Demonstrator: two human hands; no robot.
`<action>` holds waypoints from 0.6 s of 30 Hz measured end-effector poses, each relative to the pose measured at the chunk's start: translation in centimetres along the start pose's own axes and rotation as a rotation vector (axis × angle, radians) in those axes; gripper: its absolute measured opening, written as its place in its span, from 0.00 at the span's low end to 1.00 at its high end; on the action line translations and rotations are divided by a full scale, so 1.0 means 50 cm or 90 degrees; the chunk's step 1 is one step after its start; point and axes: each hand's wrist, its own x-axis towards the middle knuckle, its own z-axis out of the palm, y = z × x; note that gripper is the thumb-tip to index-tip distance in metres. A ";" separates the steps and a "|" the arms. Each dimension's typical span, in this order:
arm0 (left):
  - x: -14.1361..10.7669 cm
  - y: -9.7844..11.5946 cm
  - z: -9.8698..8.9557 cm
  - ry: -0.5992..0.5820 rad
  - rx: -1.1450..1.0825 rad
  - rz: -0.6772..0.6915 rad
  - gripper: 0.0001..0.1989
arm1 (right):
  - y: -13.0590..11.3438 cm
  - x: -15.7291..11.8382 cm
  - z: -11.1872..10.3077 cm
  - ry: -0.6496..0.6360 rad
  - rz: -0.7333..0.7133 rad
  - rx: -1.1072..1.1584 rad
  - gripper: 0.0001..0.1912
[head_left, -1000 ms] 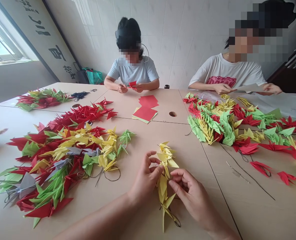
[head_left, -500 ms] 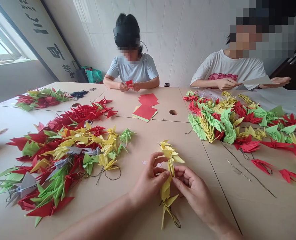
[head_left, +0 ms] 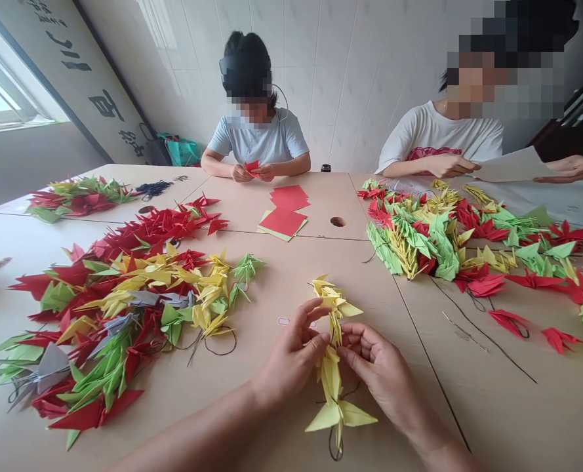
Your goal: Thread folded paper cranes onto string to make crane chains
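1. Between the person's two hands, on the near middle of the table (head_left: pixel 271 282), lies a strand of yellow origami cranes (head_left: pixel 331 380), running roughly away from the body.
2. From its left side the left hand (head_left: pixel 291 354) holds the strand, thumb and curled fingers narrowed around its middle.
3. On the opposite side, the right hand (head_left: pixel 380 360) has its thumb and forefinger drawn close together at the same middle stretch, touching the paper; its other fingers are curled.
4. Beyond the fingertips, several cranes extend toward the far side; on the near side, one crane spreads its wings flat, with a dark cord loop (head_left: pixel 341 452) at its end.
5. Just beside the left fingers, a small red-edged label (head_left: pixel 284 321) shows on the tabletop.
6. Well left of the hands sits a large heap of red, green, yellow and grey cranes (head_left: pixel 124 295).
7. To the right, apart from the right hand, lie a needle (head_left: pixel 463 331) and a multicoloured pile of cranes (head_left: pixel 439 229).
8. Across the table, a co-worker (head_left: pixel 260 141) holds folded red paper (head_left: pixel 252 168).
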 end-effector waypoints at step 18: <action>0.007 -0.001 -0.003 -0.008 -0.064 -0.010 0.33 | -0.020 -0.005 0.000 -0.004 0.048 0.085 0.17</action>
